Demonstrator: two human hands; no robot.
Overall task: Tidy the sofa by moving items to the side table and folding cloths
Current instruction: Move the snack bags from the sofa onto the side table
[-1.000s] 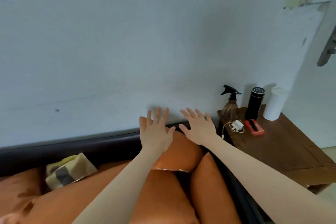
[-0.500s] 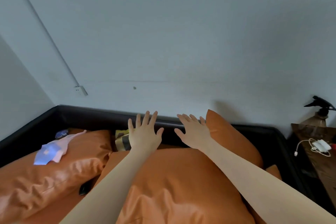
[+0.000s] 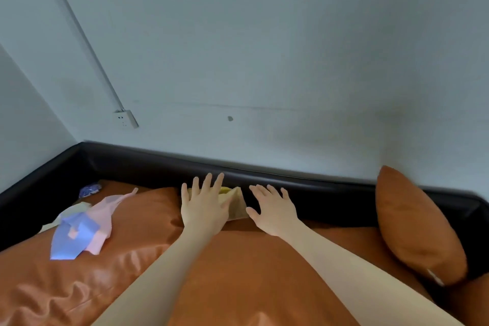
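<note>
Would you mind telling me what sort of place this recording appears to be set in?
Most likely a living room in a home. A sofa with a dark frame and orange cushions stands against a plain wall that bears a socket, and loose cloths lie on the seat.

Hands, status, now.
Left hand: open, fingers spread over the yellow-tan cloth, holding nothing.
Right hand: open, fingers spread, holding nothing.

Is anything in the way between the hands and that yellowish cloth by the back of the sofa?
Nothing visible is. The left hand is already over the yellowish cloth with straight fingers, hiding part of it. The right hand is open just beside the cloth, with no object between them.
</note>
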